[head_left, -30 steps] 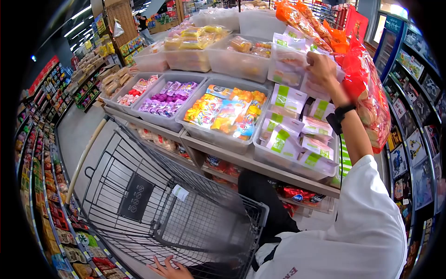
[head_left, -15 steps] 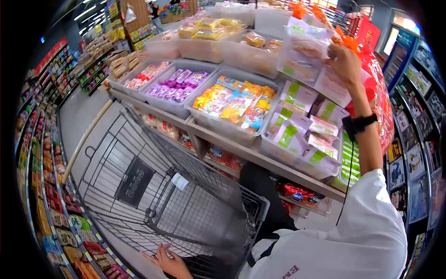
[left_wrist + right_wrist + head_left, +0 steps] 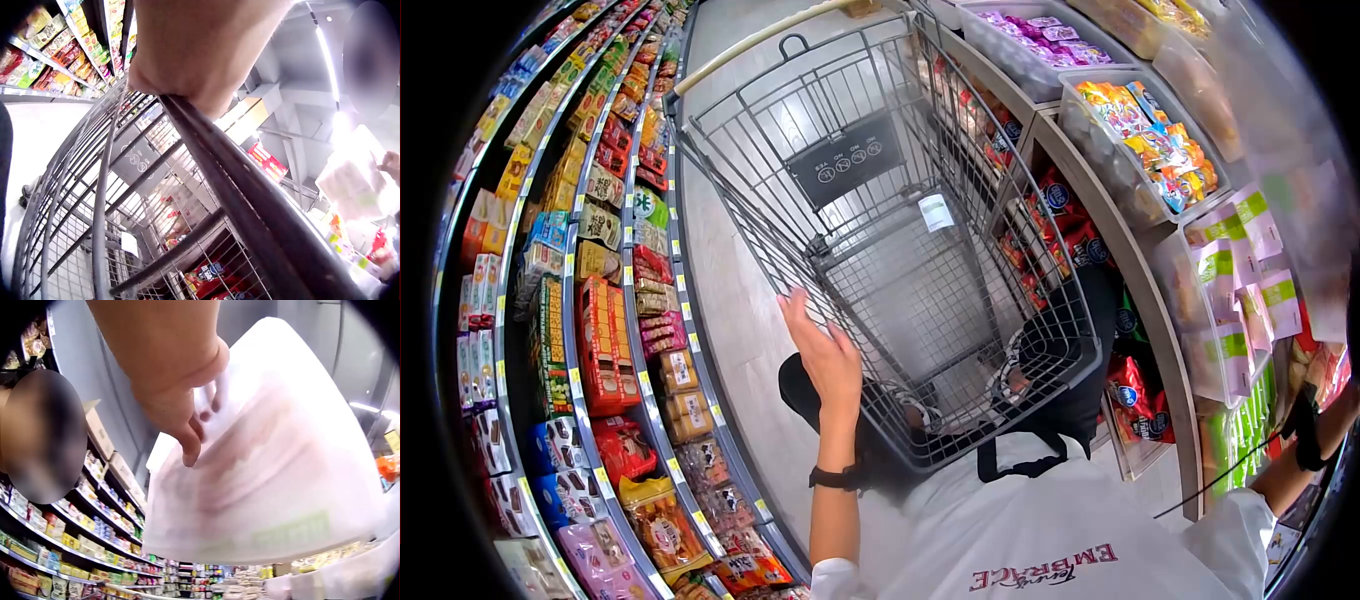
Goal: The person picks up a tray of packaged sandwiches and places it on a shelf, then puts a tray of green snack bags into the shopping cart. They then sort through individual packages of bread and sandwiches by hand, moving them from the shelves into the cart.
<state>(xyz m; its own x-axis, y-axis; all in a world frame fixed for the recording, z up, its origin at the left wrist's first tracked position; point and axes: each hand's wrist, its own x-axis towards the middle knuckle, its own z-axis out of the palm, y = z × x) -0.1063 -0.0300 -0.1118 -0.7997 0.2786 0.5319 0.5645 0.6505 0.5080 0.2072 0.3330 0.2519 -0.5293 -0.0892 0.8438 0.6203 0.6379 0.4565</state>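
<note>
My left hand (image 3: 825,365), fingers loosely extended, is at the side rim of a grey wire shopping cart (image 3: 960,440). In the left wrist view, that hand (image 3: 181,81) rests against the rim bar. My right hand (image 3: 181,403) holds a large whitish, see-through bread packet (image 3: 250,487) with pinkish contents and green print, its thumb and fingers on the upper part. The left wrist view also shows this packet (image 3: 356,181), raised high at the right. In the head view the right hand is mostly cut off at the right edge.
Open bins stand along the right: one of white-and-green packets (image 3: 1235,265), one of orange snack bags (image 3: 1150,140), one of purple sweets (image 3: 1040,40). Red bags (image 3: 1140,400) lie on the shelf below. Shelves of packaged snacks (image 3: 605,340) line the left. A paper slip (image 3: 935,212) is in the cart.
My view has swung down and left, over the cart. The right hand, earlier at the stacked packets, now shows at the right edge. The left hand appears higher in the view.
</note>
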